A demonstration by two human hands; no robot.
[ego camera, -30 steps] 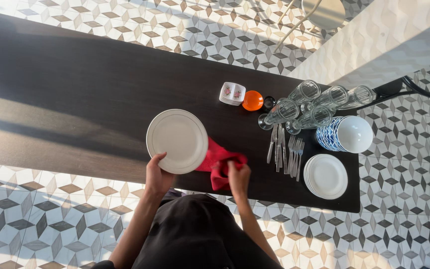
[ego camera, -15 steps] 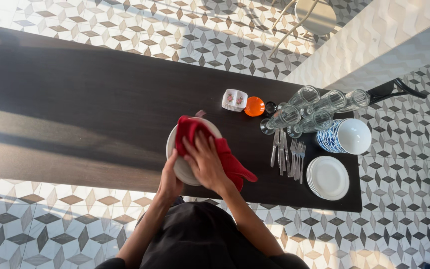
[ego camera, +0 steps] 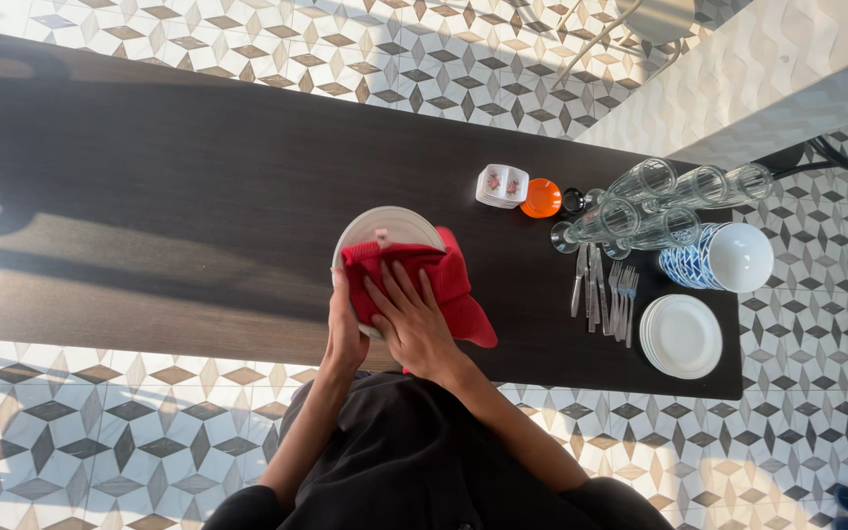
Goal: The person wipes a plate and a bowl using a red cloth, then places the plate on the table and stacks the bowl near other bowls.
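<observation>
Head view: one white plate (ego camera: 390, 228) and one red cloth (ego camera: 444, 285) on the counter (ego camera: 149, 196); right hand (ego camera: 412, 319) lies flat, fingers spread, pressing the cloth onto the plate, left hand (ego camera: 344, 329) gripping the plate's near rim.

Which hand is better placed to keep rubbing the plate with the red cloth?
Right. The right hand lies flat on the red cloth over the plate; the left hand grips the plate's near rim, steadying it.
</observation>
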